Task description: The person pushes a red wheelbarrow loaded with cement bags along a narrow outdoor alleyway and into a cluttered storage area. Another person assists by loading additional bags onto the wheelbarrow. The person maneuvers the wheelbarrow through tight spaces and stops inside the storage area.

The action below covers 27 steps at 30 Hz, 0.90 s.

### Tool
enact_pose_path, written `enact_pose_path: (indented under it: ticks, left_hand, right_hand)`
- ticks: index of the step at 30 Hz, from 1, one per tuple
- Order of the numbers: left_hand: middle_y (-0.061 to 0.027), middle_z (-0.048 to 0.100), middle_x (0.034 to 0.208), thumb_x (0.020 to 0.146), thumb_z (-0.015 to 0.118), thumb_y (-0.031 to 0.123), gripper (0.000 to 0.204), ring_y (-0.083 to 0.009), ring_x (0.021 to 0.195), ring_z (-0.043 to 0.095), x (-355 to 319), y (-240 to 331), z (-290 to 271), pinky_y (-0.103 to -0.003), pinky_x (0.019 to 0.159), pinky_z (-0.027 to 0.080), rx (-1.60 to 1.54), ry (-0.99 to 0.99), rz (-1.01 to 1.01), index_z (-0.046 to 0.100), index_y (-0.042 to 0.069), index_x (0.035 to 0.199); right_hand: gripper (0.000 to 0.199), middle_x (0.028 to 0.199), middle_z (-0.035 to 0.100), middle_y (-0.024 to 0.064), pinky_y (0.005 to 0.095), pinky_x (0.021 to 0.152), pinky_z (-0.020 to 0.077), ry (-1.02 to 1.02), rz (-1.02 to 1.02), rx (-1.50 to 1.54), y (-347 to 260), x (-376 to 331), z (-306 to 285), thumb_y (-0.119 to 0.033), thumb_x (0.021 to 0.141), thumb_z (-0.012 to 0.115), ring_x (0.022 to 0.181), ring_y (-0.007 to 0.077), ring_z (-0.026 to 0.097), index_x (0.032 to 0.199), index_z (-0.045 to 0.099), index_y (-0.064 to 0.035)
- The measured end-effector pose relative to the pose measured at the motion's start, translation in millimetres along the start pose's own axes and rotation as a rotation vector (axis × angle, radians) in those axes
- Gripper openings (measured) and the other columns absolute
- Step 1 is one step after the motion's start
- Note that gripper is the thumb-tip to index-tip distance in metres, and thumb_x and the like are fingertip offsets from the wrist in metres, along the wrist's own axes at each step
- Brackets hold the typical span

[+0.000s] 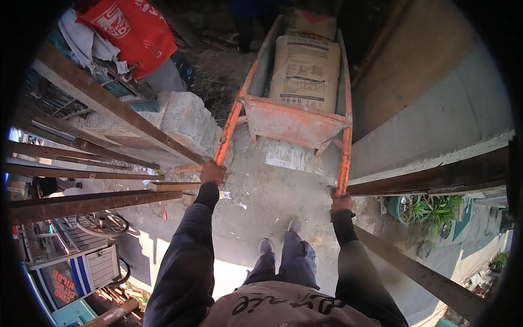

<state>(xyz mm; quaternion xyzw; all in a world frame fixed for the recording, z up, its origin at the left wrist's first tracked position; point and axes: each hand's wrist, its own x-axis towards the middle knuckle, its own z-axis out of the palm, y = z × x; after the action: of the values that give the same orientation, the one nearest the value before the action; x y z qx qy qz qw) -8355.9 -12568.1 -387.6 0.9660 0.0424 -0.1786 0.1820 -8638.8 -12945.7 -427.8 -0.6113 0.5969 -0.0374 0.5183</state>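
Observation:
An orange wheelbarrow (pixel 294 121) with worn, scraped paint stands in front of me, its tray pointing away. My left hand (pixel 212 173) is closed around the end of its left handle (pixel 229 131). Around the right handle (pixel 345 158) my right hand (pixel 341 201) is wrapped in the same way. In the tray lies a brown paper cement sack (pixel 305 71), with a second sack (pixel 311 24) behind it at the far end. The wheel is hidden beneath the load.
Wooden posts and beams (pixel 109 103) stand close on my left, beside a rough concrete block (pixel 188 117). A grey wall (pixel 436 125) runs along the right. Potted plants (pixel 436 210) are behind it. A cart with spoked wheels (pixel 81 261) stands lower left. A person's dark legs (pixel 248 32) show beyond the barrow.

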Motion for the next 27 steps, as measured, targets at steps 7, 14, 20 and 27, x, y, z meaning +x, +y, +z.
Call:
enact_pose_path:
  ticks: [7, 14, 20, 27]
  left_hand:
    - [-0.0257, 0.069, 0.097, 0.076, 0.069, 0.031, 0.041, -0.0423, 0.095, 0.067, 73.9, 53.6, -11.9, -0.050, 0.085, 0.053, 0.013, -0.011, -0.002, 0.066, 0.000, 0.102]
    - [-0.0260, 0.069, 0.098, 0.076, 0.068, 0.033, 0.043, -0.0429, 0.095, 0.067, 123.9, 122.0, -7.6, -0.051, 0.085, 0.053, 0.063, -0.036, -0.068, 0.064, 0.000, 0.104]
    - [-0.0261, 0.069, 0.097, 0.077, 0.065, 0.033, 0.042, -0.0440, 0.094, 0.066, 178.3, 163.8, -4.4, -0.052, 0.085, 0.052, 0.072, -0.057, -0.168, 0.062, 0.001, 0.105]
    - [-0.0261, 0.069, 0.093, 0.078, 0.063, 0.035, 0.042, -0.0444, 0.091, 0.067, 234.9, 205.7, -18.5, -0.055, 0.082, 0.052, 0.125, -0.073, -0.226, 0.062, 0.001, 0.104]
  right_hand:
    - [0.031, 0.066, 0.062, 0.0132, 0.0398, 0.045, 0.0508, 0.008, -0.018, -0.248, -102.3, 49.7, 16.2, -0.023, 0.078, 0.071, 0.049, 0.0244, 0.062, 0.096, 0.062, 0.0007]
    - [0.044, 0.094, 0.070, 0.0245, 0.0480, 0.082, 0.0544, 0.096, -0.146, -0.475, -114.7, 160.1, 38.3, -0.033, 0.074, 0.072, 0.089, 0.0412, 0.069, 0.104, 0.066, -0.0014]
    - [0.046, 0.093, 0.069, 0.0266, 0.0494, 0.083, 0.0538, 0.095, -0.086, -0.410, -154.5, 200.2, 59.5, -0.033, 0.074, 0.071, 0.093, 0.0429, 0.068, 0.106, 0.064, -0.0001]
    - [0.045, 0.092, 0.068, 0.0283, 0.0511, 0.079, 0.0538, 0.139, -0.076, -0.584, -199.8, 221.7, 83.4, -0.036, 0.076, 0.067, 0.089, 0.0450, 0.067, 0.103, 0.061, -0.0005]
